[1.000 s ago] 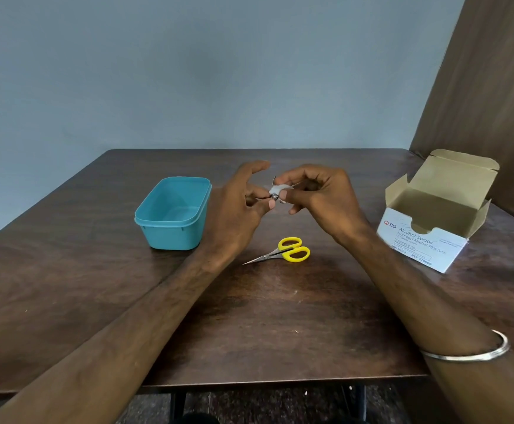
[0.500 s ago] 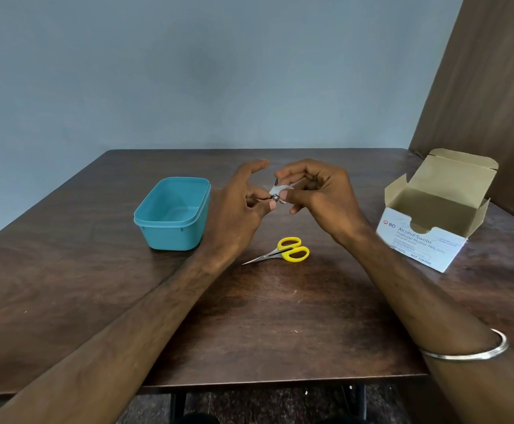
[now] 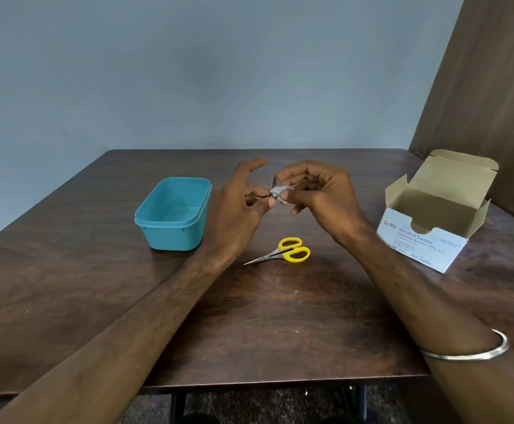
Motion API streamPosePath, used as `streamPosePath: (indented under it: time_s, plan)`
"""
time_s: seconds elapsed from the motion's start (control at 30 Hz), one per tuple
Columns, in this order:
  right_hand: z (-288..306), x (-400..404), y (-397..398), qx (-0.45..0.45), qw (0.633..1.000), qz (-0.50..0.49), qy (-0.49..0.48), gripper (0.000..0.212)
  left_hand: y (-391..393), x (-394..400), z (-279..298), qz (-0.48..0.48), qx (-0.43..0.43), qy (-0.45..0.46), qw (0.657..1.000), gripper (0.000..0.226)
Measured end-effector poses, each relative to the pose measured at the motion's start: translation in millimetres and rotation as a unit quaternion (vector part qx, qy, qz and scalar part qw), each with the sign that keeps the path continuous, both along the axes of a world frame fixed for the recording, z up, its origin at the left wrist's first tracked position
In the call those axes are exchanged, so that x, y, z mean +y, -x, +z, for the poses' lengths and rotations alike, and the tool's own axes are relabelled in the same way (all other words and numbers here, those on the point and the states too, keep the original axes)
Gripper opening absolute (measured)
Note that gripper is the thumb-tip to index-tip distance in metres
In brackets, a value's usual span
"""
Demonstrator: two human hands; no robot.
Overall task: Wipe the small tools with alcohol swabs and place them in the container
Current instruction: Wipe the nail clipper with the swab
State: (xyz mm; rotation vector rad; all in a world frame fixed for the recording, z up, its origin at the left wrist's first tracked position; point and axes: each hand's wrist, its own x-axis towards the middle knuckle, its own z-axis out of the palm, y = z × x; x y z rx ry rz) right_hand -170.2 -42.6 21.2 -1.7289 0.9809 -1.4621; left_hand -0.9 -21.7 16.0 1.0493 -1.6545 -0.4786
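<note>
I see the left hand [image 3: 234, 209] pinching what looks like a small metal tool [image 3: 273, 191] above the tabletop [image 3: 280, 316] so the right hand [image 3: 320, 197] can pinch the swab [image 3: 280, 188] round it, tub [image 3: 173, 214] and scissors [image 3: 283, 254] waiting nearby.

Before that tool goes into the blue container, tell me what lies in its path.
Nothing visible does. The left hand pinches the small metal tool just right of the open container; the scissors lie nearer the person, off that line.
</note>
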Motion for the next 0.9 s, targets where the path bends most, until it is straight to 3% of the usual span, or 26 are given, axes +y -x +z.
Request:
streamPosePath:
  time_s: [0.37, 0.9]
  plan:
    - [-1.6, -3.5, -1.3, -0.041, 0.999, 0.013, -0.032, 0.030, -2.5, -4.9, 1.5, -0.034, 0.136, -0.083, 0.987, 0.053]
    - [-1.3, -0.7, -3.0, -0.009, 0.999, 0.019, -0.033, 0.034, -0.4, 0.2, 3.8, -0.043, 0.119, -0.081, 0.989, 0.058]
